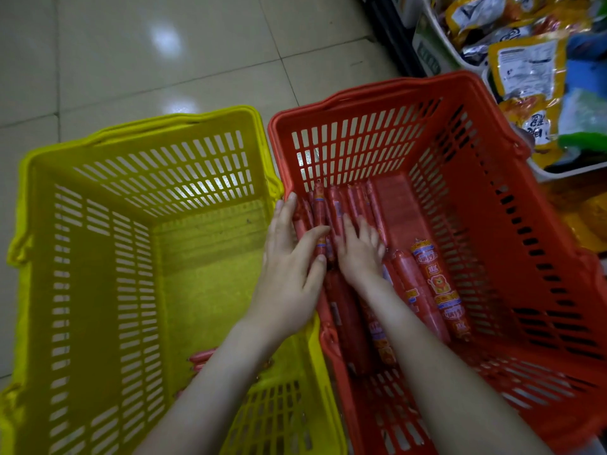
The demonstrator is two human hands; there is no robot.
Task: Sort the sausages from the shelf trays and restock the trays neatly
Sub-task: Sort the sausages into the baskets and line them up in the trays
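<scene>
Sausages (pixel 353 200) lengthwise in red basket (pixel 361 105), ends toward far wall

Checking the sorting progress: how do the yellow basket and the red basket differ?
The red basket holds many sausages, thin and thick; the yellow basket shows only a few at its near end. The left hand and the right hand both reach into the red basket, neither into the yellow one. Both are slotted plastic baskets set side by side.

thick sausages (pixel 437 287): Chinese print plus lion logo, not legible
yellow packs (pixel 525 70): black characters, upside down, unreadable
</scene>
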